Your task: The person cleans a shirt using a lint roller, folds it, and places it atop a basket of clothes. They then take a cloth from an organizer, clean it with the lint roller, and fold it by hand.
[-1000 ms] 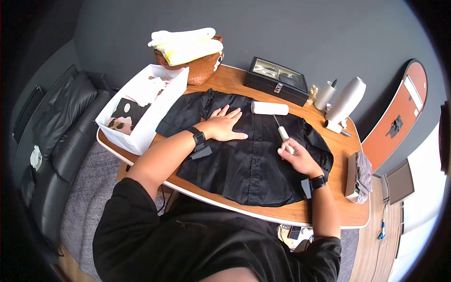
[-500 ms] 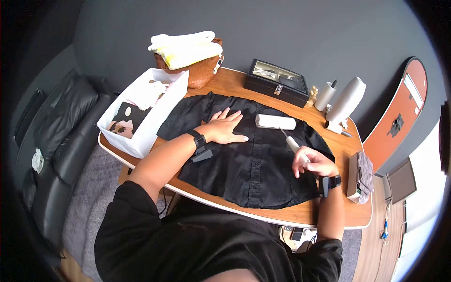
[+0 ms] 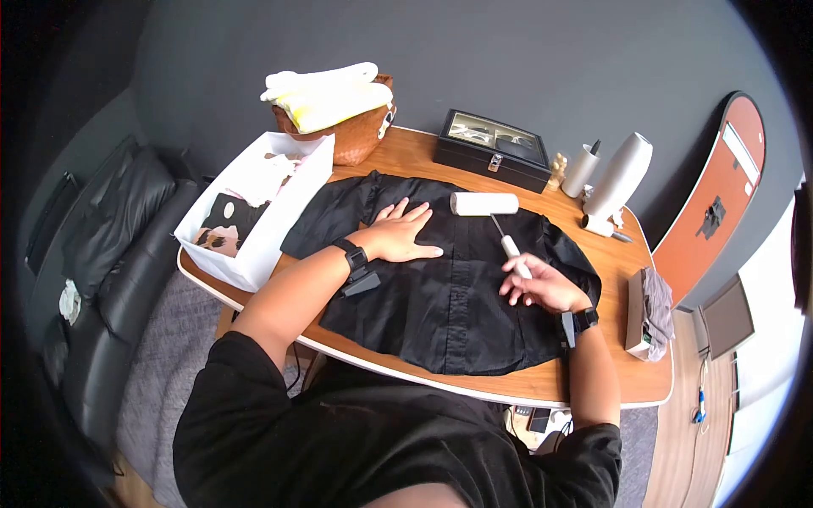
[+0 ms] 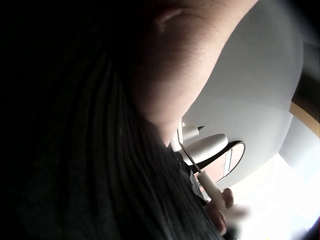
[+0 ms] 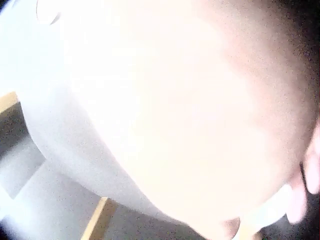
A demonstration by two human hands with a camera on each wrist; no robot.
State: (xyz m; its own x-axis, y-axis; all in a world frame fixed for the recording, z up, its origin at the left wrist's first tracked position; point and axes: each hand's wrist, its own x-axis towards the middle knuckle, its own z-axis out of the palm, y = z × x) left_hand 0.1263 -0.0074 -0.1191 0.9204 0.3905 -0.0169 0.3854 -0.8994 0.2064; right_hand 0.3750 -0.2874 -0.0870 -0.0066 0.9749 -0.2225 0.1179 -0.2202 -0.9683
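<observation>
A black garment [image 3: 432, 296] lies spread over the wooden table. The left hand [image 3: 396, 237] rests flat on it with fingers spread. In the right hand [image 3: 546, 286] is the white handle [image 3: 515, 257] of a lint roller, whose white roll [image 3: 484, 203] lies over the upper part of the garment. The left wrist view shows the handle [image 4: 211, 187] with fingertips round it beyond the dark ribbed cloth [image 4: 145, 175]. Overexposed skin fills most of the right wrist view, with part of the white handle [image 5: 272, 209] at the lower right.
A white box [image 3: 284, 203] of clothes stands at the left, beside a brown bag [image 3: 360, 140] topped with a pale towel [image 3: 326, 97]. Behind the garment are a black case [image 3: 494, 152] and a white upright device [image 3: 620, 178]. A small box with grey cloth [image 3: 656, 313] stands at right.
The right hand and roller first moved right and toward the body, then back left and away. The left hand stays on the garment. The head view has shifted slightly.
</observation>
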